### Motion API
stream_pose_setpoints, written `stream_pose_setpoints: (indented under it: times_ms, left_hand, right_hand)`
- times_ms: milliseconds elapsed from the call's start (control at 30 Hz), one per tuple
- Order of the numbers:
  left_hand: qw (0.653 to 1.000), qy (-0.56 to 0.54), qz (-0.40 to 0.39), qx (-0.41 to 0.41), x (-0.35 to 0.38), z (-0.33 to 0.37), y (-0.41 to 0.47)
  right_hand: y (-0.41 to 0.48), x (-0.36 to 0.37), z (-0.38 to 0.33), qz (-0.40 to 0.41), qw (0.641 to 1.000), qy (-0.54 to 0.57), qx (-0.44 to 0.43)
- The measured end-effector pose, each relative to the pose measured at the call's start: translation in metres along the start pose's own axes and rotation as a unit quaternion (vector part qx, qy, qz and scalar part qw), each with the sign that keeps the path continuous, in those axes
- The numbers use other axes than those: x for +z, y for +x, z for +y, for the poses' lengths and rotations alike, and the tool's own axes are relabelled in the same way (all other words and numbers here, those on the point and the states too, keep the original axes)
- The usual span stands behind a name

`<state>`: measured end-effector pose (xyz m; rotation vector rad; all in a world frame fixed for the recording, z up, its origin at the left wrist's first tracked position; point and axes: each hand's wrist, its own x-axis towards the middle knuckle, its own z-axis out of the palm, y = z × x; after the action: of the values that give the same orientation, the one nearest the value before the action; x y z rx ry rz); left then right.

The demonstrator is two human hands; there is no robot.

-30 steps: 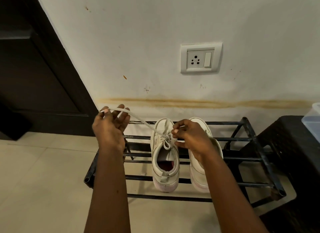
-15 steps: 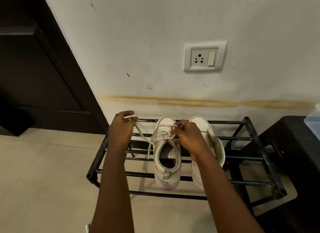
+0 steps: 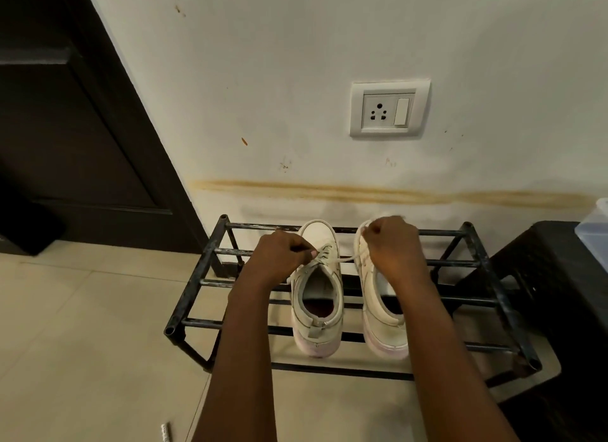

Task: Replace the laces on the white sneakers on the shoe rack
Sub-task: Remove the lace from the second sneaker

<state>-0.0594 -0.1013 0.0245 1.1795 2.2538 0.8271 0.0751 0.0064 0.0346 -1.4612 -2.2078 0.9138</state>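
Your left hand [image 3: 279, 257] was curled, thumb and forefinger pinching the lace [image 3: 345, 260] right at the top eyelets of the laced sneaker [image 3: 317, 297]. Your right hand [image 3: 391, 247] was closed in a fist, and a strand of the same lace ran taut from those eyelets across to the underside of that fist, so it held the lace too. How much lace sat inside the fist could not be seen.

The laced sneaker stood directly below your left fingertips, toe to the wall and heel toward you, its opening showing a dark insole. A loose bit of lace hung down its side just under your left hand. The other sneaker [image 3: 385, 323] stood just beside it, under your right hand and wrist, which hid its eyelets, so its lacing could not be told. Both sneakers rested on the top bars of the black metal shoe rack [image 3: 197, 274], which reached out past both hands on either side.

Above your right hand a wall socket [image 3: 388, 109] sat on the pale wall. Well off beyond your left hand was a dark door [image 3: 82, 112], and beyond your right a dark stool [image 3: 559, 293].
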Motion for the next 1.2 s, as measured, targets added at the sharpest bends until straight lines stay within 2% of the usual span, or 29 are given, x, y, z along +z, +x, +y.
stream_pose_setpoints:
  times_ms: [100,233,333,500,667,800,900,1000,1067,1200]
  left_hand:
    - [1.000,0.024,-0.014,0.006,0.004,-0.001,0.001]
    - [0.999,0.046,-0.020,0.005,0.005,-0.002,0.003]
    - [0.998,0.055,-0.019,0.003,0.003,-0.003,0.006]
    - [0.999,0.042,-0.023,-0.010,0.008,-0.007,0.008]
    - [0.995,0.089,-0.030,-0.024,0.016,-0.008,0.007]
    - [0.997,-0.024,-0.052,-0.043,0.012,-0.016,0.004]
    - [0.989,-0.135,-0.041,-0.043,0.008,-0.018,0.001]
    - [0.998,-0.058,-0.040,-0.002,0.005,-0.016,0.003]
    - [0.999,-0.027,-0.021,0.001,0.005,-0.013,0.004]
    - [1.000,-0.026,0.009,-0.014,0.006,-0.012,0.003]
  right_hand:
    - [-0.008,0.010,-0.008,-0.008,0.998,-0.050,-0.035]
    - [-0.015,0.024,-0.018,-0.125,0.986,-0.044,-0.103]
    - [-0.012,0.032,-0.016,-0.127,0.981,-0.091,-0.114]
    - [-0.011,0.032,-0.012,-0.126,0.978,-0.097,-0.133]
    - [-0.012,0.035,-0.009,-0.115,0.985,-0.069,-0.105]
    - [-0.011,0.038,-0.007,-0.127,0.989,-0.055,-0.055]
    - [-0.008,0.036,-0.005,-0.130,0.991,0.009,-0.037]
    - [-0.010,0.031,-0.008,-0.160,0.984,0.013,-0.072]
    - [-0.012,0.030,-0.010,-0.151,0.984,-0.003,-0.096]
    - [-0.013,0.036,-0.008,-0.132,0.989,0.040,-0.048]
